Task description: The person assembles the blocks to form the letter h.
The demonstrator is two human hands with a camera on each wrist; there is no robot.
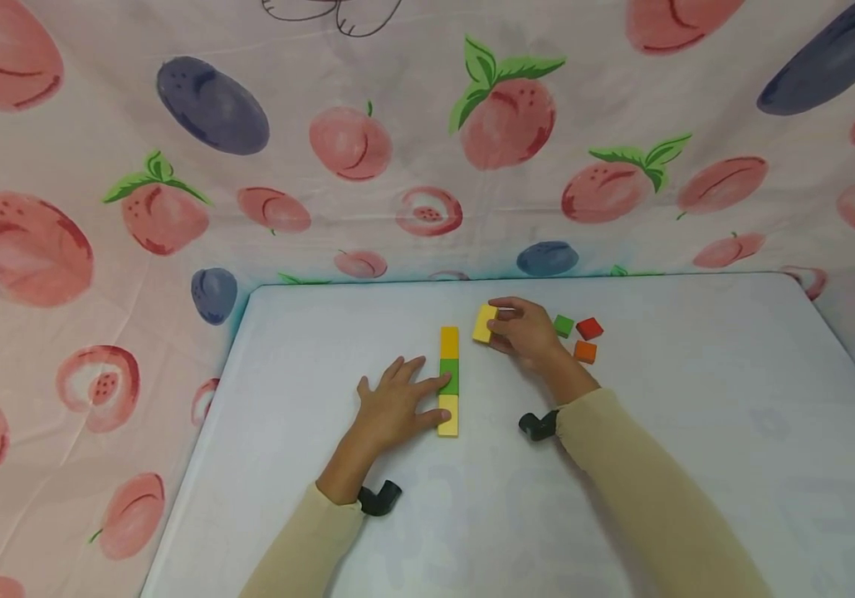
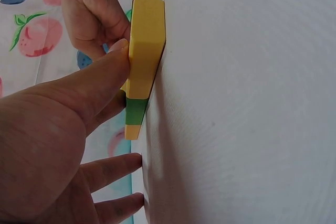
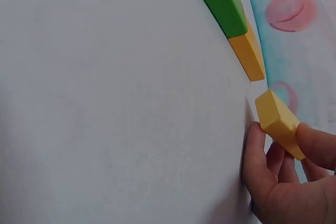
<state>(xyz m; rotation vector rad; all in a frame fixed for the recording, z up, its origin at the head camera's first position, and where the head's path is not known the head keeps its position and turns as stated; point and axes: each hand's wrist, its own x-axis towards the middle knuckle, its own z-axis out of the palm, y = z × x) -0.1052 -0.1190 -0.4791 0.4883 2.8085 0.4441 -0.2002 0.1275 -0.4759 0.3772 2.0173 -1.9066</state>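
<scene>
A straight row of blocks lies on the white table: a light yellow block (image 1: pixel 448 422) nearest, a green block (image 1: pixel 449 367) in the middle and a darker yellow block (image 1: pixel 449 342) farthest. My left hand (image 1: pixel 390 409) is spread at the row's left side, thumb against the near yellow block and index finger at the green one. Its other fingers stretch out over the table. Beyond the row's far end, to the right, my right hand (image 1: pixel 528 332) pinches another yellow block (image 3: pixel 278 121) between thumb and fingers, tilted and apart from the row.
Right of my right hand lie a small green block (image 1: pixel 564 325), a red block (image 1: pixel 589 329) and an orange block (image 1: pixel 585 352). A fruit-patterned cloth (image 1: pixel 427 100) rises behind the table's far edge and along its sides.
</scene>
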